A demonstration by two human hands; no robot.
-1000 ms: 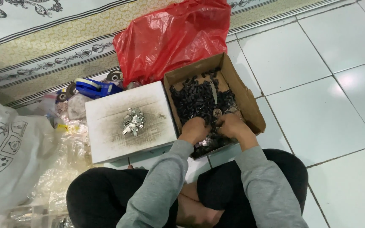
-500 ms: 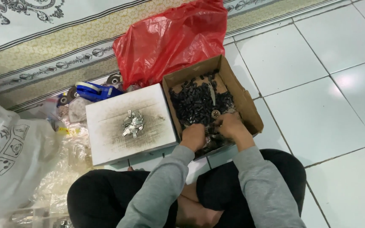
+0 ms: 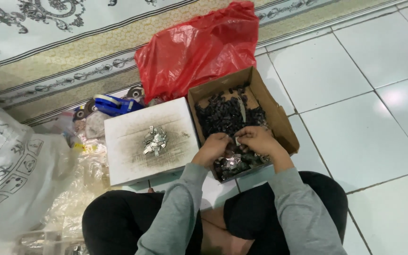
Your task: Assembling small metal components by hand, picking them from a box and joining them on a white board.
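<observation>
An open brown cardboard box (image 3: 272, 111) on the floor holds a heap of small black parts (image 3: 223, 115) mixed with shiny metal bits. My left hand (image 3: 213, 147) and my right hand (image 3: 256, 141) meet over the box's near end, fingers pinched together on a small part between them; what the part is cannot be made out. To the left of the box lies a white board (image 3: 128, 151), smudged grey, with a small pile of silver metal clips (image 3: 154, 140) in its middle.
A red plastic bag (image 3: 197, 49) stands behind the box. A blue tape dispenser (image 3: 114, 104) and clear bags (image 3: 83, 174) lie at the left, beside a large white printed sack (image 3: 10, 174). A patterned carpet (image 3: 57, 56) runs along the back; white floor tiles (image 3: 369, 94) lie to the right.
Both hands stay over the near end of the box, shifting only slightly while the fingers work together. The camera view has drifted a little.
</observation>
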